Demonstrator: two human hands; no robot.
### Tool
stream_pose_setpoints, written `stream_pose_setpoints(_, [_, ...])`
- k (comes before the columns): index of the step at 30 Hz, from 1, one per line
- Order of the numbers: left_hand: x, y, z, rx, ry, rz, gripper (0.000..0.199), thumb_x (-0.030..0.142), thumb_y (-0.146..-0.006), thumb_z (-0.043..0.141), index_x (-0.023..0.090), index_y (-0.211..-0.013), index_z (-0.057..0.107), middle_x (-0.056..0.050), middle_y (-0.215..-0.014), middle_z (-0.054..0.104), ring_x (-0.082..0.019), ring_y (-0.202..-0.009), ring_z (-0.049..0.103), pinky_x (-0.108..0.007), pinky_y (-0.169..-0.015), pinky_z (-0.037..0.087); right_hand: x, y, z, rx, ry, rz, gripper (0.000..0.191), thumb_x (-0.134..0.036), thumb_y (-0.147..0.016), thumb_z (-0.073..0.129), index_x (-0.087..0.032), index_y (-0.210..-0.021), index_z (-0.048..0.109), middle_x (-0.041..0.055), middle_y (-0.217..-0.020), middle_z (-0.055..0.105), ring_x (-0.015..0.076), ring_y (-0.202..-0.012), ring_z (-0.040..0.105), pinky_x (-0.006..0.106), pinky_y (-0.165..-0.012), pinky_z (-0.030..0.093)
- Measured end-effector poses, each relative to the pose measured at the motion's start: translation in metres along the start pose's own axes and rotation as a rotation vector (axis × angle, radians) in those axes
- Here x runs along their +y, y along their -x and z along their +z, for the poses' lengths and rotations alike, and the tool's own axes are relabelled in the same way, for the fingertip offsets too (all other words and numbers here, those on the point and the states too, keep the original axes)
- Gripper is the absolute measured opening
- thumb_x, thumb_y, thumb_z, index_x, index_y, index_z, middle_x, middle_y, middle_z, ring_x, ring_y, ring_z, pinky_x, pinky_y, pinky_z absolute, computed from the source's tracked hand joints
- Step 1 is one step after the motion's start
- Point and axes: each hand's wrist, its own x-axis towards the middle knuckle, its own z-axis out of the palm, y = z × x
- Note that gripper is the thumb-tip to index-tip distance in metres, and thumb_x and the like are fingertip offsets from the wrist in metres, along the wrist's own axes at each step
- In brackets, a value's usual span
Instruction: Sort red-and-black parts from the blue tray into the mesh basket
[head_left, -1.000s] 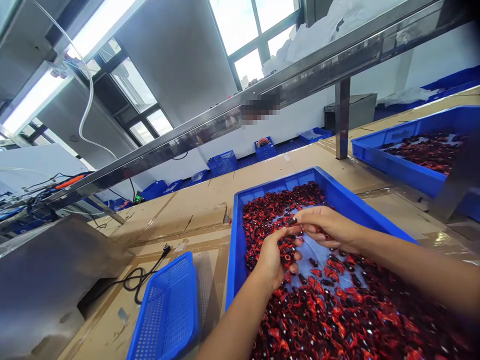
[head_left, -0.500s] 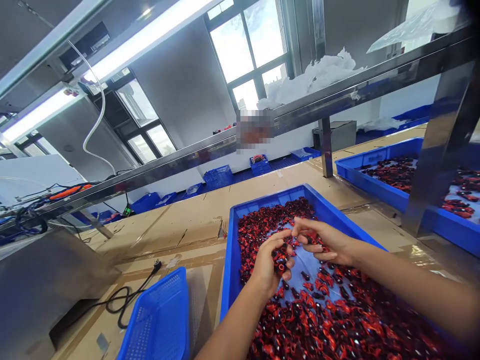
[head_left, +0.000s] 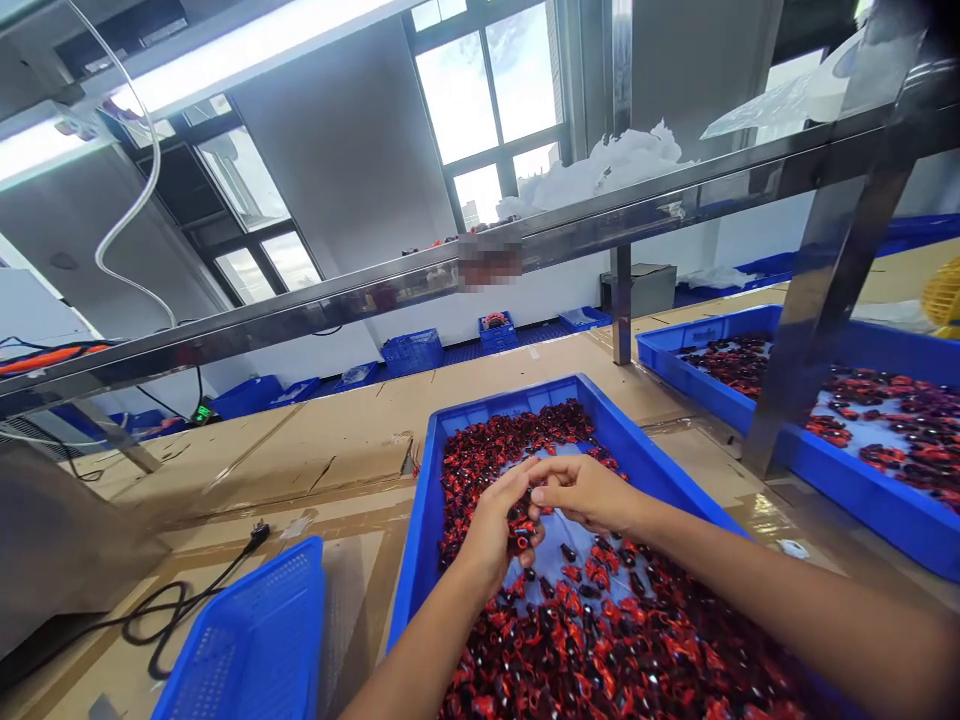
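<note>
Over a blue tray (head_left: pixel 414 560) of small glossy red-and-black pieces (head_left: pixel 600 650), my two hands meet. My left hand (head_left: pixel 495 520) is cupped, its fingers curled round several of the red-and-black pieces. My right hand (head_left: pixel 589 490) reaches across from the right, fingers bent, its fingertips at the pieces in the left palm. Whether the right fingertips pinch a single piece is hard to see. Beneath the hands, part of the tray's pale floor shows between a band of pieces at the far end and a thick heap nearer me.
A blue perforated basket (head_left: pixel 247 630) and a black power cord (head_left: pixel 161 610) lie left on the cardboard-covered table (head_left: pixel 360 440). Another blue tray (head_left: pixel 697 385) of similar pieces stands right, behind a metal post (head_left: pixel 814 290). A metal rail (head_left: pixel 375 297) crosses beyond.
The view has shifted, so things appear farther left. My right hand has moved in to the left hand, its fingertips now overlapping the cupped fingers; the left still holds its pieces.
</note>
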Motion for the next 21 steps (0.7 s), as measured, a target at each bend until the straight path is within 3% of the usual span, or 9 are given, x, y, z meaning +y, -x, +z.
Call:
stream_pose_setpoints(4, [0.005,0.001,0.007,0.017,0.125,-0.058,0.053,0.048,-0.093,0.065,0.021,-0.138,0.059,0.004,-0.075,0.051,-0.008,-0.048,0.046,-0.015,-0.034,0.026,-0.014,0.003,0.001,0.021,-0.108,-0.020,0.040,-0.060,-0.083,0.070,-0.021,-0.087,0.062,-0.0071,-0.058,0.050,0.0059,-0.039,0.027,0.018,-0.030,0.019])
stream_pose_setpoints(7, [0.006,0.002,0.014,0.038,0.265,-0.154,0.031,0.036,-0.092,0.058,0.019,-0.118,0.061,0.004,-0.073,0.049,-0.007,-0.047,0.044,-0.014,-0.035,0.023,-0.025,0.010,-0.002,0.021,-0.177,-0.018,0.044,-0.065,-0.085,0.053,-0.021,-0.083,0.060,-0.0022,-0.066,0.053,0.0080,-0.043,0.031,0.019,-0.030,0.019])
stream_pose_setpoints(10, [-0.004,0.000,0.021,0.045,0.333,-0.241,0.016,0.034,-0.092,0.052,0.019,-0.097,0.055,0.003,-0.072,0.047,-0.007,-0.045,0.042,-0.014,-0.035,0.018,-0.028,0.014,-0.004,0.028,-0.145,-0.014,0.049,-0.067,-0.084,0.057,-0.020,-0.092,0.067,0.0027,-0.081,0.063,0.0083,-0.046,0.038,0.019,-0.031,0.019])
stream_pose_setpoints(12, [-0.013,-0.002,0.026,0.064,0.337,-0.269,0.015,0.035,-0.093,0.049,0.020,-0.093,0.053,0.003,-0.071,0.047,-0.007,-0.043,0.040,-0.015,-0.035,0.015,-0.028,0.015,-0.002,0.041,-0.059,-0.016,0.050,-0.069,-0.084,0.064,-0.020,-0.094,0.070,0.0014,-0.076,0.063,0.0079,-0.043,0.036,0.019,-0.031,0.017])
stream_pose_setpoints(14, [-0.020,-0.002,0.029,0.095,0.327,-0.256,0.018,0.037,-0.094,0.048,0.020,-0.091,0.053,0.003,-0.069,0.047,-0.008,-0.042,0.039,-0.017,-0.035,0.014,-0.026,0.015,0.003,0.055,0.070,-0.041,0.045,-0.064,-0.083,0.072,-0.020,-0.089,0.074,-0.0006,-0.064,0.061,0.0086,-0.042,0.036,0.021,-0.033,0.020])
stream_pose_setpoints(17, [-0.021,0.002,0.031,0.135,0.303,-0.188,0.025,0.042,-0.095,0.045,0.020,-0.086,0.053,0.002,-0.068,0.047,-0.008,-0.043,0.037,-0.018,-0.035,0.013,-0.026,0.017,0.010,0.085,0.246,-0.138,0.031,-0.051,-0.078,0.084,-0.020,-0.083,0.080,0.0000,-0.060,0.064,0.0123,-0.053,0.051,0.022,-0.044,0.035])
stream_pose_setpoints(21, [-0.014,0.010,0.027,0.191,0.145,0.026,0.037,0.048,-0.095,0.045,0.020,-0.108,0.065,0.002,-0.071,0.048,-0.010,-0.045,0.035,-0.019,-0.037,0.016,-0.024,0.024,0.013,0.192,0.652,-0.483,0.034,-0.046,-0.073,0.091,-0.027,-0.100,0.085,-0.0023,-0.064,0.067,0.0147,-0.058,0.057,0.025,-0.053,0.040])
